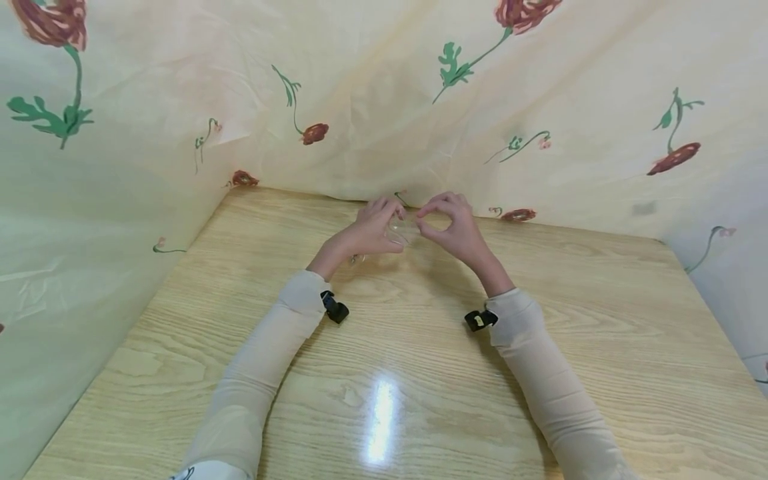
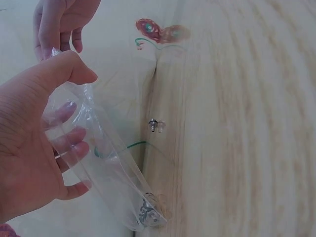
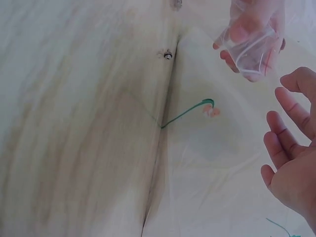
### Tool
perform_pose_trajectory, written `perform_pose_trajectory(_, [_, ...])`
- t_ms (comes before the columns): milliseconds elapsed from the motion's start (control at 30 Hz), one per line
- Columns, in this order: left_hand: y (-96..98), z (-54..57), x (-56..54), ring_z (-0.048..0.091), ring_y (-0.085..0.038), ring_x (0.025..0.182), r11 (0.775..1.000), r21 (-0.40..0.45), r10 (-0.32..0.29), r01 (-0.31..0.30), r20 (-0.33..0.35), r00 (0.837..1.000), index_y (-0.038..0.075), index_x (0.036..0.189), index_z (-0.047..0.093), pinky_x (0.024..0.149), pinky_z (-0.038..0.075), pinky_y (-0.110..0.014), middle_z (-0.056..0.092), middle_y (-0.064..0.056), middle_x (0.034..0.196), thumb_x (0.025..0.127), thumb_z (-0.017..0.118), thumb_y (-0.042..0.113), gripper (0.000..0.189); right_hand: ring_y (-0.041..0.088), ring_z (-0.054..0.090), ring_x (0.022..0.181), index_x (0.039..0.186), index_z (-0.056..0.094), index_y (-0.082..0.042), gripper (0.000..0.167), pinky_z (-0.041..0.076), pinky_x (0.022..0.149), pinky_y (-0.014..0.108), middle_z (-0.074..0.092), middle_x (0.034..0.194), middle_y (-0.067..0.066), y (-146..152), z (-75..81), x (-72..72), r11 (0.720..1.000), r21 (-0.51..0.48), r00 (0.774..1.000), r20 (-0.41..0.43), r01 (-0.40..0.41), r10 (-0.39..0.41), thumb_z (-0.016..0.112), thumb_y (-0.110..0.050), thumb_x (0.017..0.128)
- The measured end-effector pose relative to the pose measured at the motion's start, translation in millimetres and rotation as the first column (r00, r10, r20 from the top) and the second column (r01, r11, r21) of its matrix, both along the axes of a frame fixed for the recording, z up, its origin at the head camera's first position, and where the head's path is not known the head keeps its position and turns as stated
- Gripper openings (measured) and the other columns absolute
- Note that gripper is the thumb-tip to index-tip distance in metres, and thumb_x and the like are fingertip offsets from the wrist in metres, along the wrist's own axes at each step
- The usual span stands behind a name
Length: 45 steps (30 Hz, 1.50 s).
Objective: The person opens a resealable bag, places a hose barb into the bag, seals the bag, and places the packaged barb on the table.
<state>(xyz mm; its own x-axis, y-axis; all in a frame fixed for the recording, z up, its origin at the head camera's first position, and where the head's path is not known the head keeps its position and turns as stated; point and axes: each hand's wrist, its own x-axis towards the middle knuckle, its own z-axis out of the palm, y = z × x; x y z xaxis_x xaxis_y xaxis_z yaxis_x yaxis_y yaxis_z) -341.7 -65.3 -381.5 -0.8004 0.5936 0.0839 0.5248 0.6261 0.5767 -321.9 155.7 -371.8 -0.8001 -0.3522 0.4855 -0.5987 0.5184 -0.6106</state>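
Observation:
A clear plastic bag (image 2: 111, 158) hangs from my left hand (image 1: 375, 227), its thumb on the near side and the other fingers showing through the film. Small silver metal pieces (image 2: 150, 212) lie gathered in the bag's bottom corner. My right hand (image 1: 457, 230) is raised beside the top of the bag, thumb and forefinger bent toward each other. In the right wrist view its fingers (image 3: 289, 106) are loosely spread, with a gap between them and the bag. One small metal fitting (image 2: 153, 125) with a dark ring sits by itself at the table's back edge.
A shiny wood-grain table (image 1: 420, 373) stretches beneath both arms. Pale flowered sheeting (image 1: 372, 100) rises like a wall directly behind its back edge and along the sides. Each wrist carries a small black camera strap, such as the left strap (image 1: 335, 308).

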Motion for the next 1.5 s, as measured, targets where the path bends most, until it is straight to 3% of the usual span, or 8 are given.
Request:
perform_pose_trajectory(300, [-5.1, -1.0, -1.3, 0.035, -0.032, 0.122, 1.000, 0.023, -0.015, 0.015, 0.022, 1.000, 0.007, 0.130, 0.043, 0.103, 0.027, -0.052, 0.043, -0.019, 0.134, 0.089, 0.073, 0.025, 0.054, 0.039, 0.047, 0.110, 0.099, 0.075, -0.001, 0.013, 0.028, 0.103, 0.061, 0.065, 0.115, 0.021, 7, 3.9, -3.1, 1.000, 0.028, 1.000, 0.019, 0.001, -0.001, 0.075, -0.006, 0.087])
perform_pose_trajectory(500, [-7.3, -1.0, -2.5, 0.034, -0.032, 0.120, 0.999, 0.035, -0.019, 0.018, 0.023, 1.000, 0.007, 0.130, 0.043, 0.103, 0.028, -0.052, 0.043, -0.018, 0.133, 0.089, 0.072, 0.026, 0.054, 0.039, 0.048, 0.107, 0.097, 0.075, -0.001, 0.011, 0.028, 0.099, 0.060, 0.065, 0.112, 0.021, 11, 2.5, -6.8, 0.997, 0.071, 1.000, 0.007, -0.007, 0.006, 0.075, -0.006, 0.088])
perform_pose_trajectory(733, [-9.0, 0.7, -3.2, 0.033, -0.032, 0.118, 0.999, 0.048, -0.022, 0.021, 0.021, 1.000, 0.006, 0.130, 0.044, 0.103, 0.026, -0.052, 0.043, -0.019, 0.135, 0.089, 0.071, 0.024, 0.053, 0.040, 0.047, 0.108, 0.097, 0.075, -0.001, 0.011, 0.026, 0.099, 0.060, 0.064, 0.114, 0.021, 15, -1.2, -9.7, 0.991, 0.131, 0.999, 0.049, -0.006, -0.001, 0.074, -0.006, 0.088])
perform_pose_trajectory(967, [-9.1, 2.2, -3.8, 0.033, -0.031, 0.115, 0.999, 0.038, -0.008, 0.007, 0.024, 1.000, 0.007, 0.128, 0.044, 0.099, 0.027, -0.050, 0.044, -0.020, 0.132, 0.088, 0.073, 0.026, 0.053, 0.041, 0.050, 0.109, 0.098, 0.075, -0.003, 0.013, 0.030, 0.100, 0.060, 0.066, 0.112, 0.020, 15, -5.3, -14.1, 0.975, 0.223, 0.997, 0.077, -0.016, -0.001, 0.072, -0.011, 0.089])
perform_pose_trajectory(1233, [-8.9, 3.4, -2.4, 0.033, -0.032, 0.115, 0.999, 0.034, -0.006, 0.005, 0.026, 1.000, 0.005, 0.128, 0.044, 0.098, 0.028, -0.050, 0.043, -0.020, 0.132, 0.089, 0.075, 0.023, 0.053, 0.039, 0.051, 0.104, 0.097, 0.074, -0.004, 0.013, 0.031, 0.089, 0.054, 0.070, 0.107, 0.018, 10, -17.6, -20.4, 0.952, 0.303, 0.996, 0.084, -0.046, 0.022, 0.073, -0.011, 0.086])
perform_pose_trajectory(1500, [-9.3, 3.9, -0.9, 0.033, -0.032, 0.117, 0.999, 0.030, -0.016, 0.015, 0.013, 1.000, 0.009, 0.126, 0.043, 0.099, 0.028, -0.049, 0.043, -0.020, 0.132, 0.088, 0.075, 0.022, 0.051, 0.038, 0.052, 0.110, 0.097, 0.075, -0.004, 0.015, 0.033, 0.099, 0.063, 0.072, 0.111, 0.017, 2, -26.4, -19.0, 0.924, 0.371, 0.991, 0.122, -0.095, 0.053, 0.070, -0.010, 0.084])
